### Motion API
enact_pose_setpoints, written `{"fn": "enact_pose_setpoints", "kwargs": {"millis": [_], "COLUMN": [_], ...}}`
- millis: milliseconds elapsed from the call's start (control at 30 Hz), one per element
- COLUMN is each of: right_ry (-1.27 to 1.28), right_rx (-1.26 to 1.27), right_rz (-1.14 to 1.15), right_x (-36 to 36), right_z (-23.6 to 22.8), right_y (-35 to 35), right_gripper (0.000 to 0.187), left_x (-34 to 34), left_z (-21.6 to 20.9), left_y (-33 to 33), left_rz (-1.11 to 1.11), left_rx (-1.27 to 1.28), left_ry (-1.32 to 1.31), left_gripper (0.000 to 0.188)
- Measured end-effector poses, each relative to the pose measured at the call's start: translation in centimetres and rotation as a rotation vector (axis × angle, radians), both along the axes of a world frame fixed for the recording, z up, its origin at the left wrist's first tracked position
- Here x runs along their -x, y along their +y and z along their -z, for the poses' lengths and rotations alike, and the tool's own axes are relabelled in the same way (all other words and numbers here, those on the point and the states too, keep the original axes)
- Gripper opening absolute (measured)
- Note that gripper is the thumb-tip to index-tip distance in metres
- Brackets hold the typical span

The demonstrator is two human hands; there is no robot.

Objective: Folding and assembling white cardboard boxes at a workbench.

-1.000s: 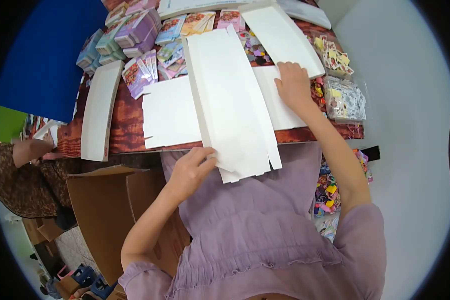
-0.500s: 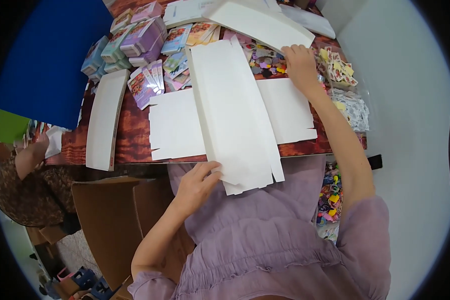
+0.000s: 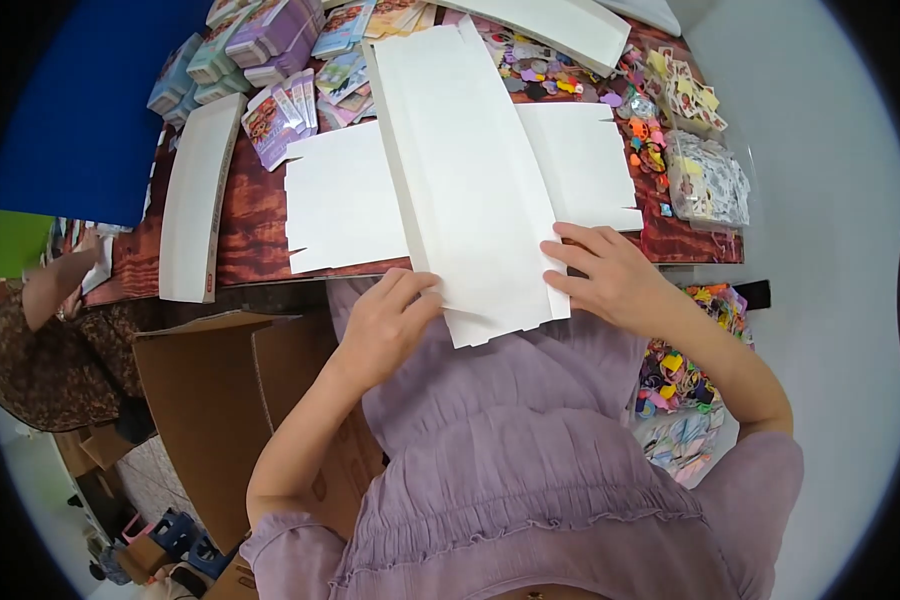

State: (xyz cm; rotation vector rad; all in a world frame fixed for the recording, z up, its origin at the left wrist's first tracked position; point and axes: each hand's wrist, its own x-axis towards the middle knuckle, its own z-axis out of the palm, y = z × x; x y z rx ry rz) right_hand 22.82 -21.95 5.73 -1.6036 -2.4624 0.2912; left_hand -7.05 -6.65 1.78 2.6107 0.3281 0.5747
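Note:
A long, partly folded white cardboard box lies lengthwise in front of me, its near end jutting over the table edge. Its left side wall stands up, and slits show at the near end. My left hand pinches the near left corner. At the near right edge, my right hand grips the side with fingers bent over it; the thumb is hard to see. Under the box, a flat white cardboard blank with notched edges sticks out on both sides.
A folded white tray lies on the left, another white tray at the back. Stacked card packs, colourful small charms and a clear bin surround them. A brown carton stands below left; another person's arm is beyond.
My right hand has left the tray at the back and come down to the box's near right edge. My left hand stays at the near left corner. The whole view has shifted slightly.

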Motion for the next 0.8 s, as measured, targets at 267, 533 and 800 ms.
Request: {"fn": "enact_pose_setpoints", "kwargs": {"millis": [267, 533, 800], "right_ry": [0.318, 0.258, 0.079], "right_rx": [-0.229, -0.321, -0.145], "right_rz": [0.089, 0.088, -0.043], "right_x": [1.8, 2.8, 1.8], "right_z": [2.4, 5.8, 2.4], "right_y": [2.3, 3.3, 1.0], "right_gripper": [0.016, 0.021, 0.040], "left_x": [-1.6, -2.8, -0.3], "left_z": [1.0, 4.2, 3.1], "left_y": [-1.1, -2.0, -2.5], "left_rz": [-0.154, -0.261, -0.086], "left_rx": [0.127, -0.023, -0.037], "left_ry": [-0.101, -0.251, -0.122], "left_gripper": [0.018, 0.017, 0.061]}}
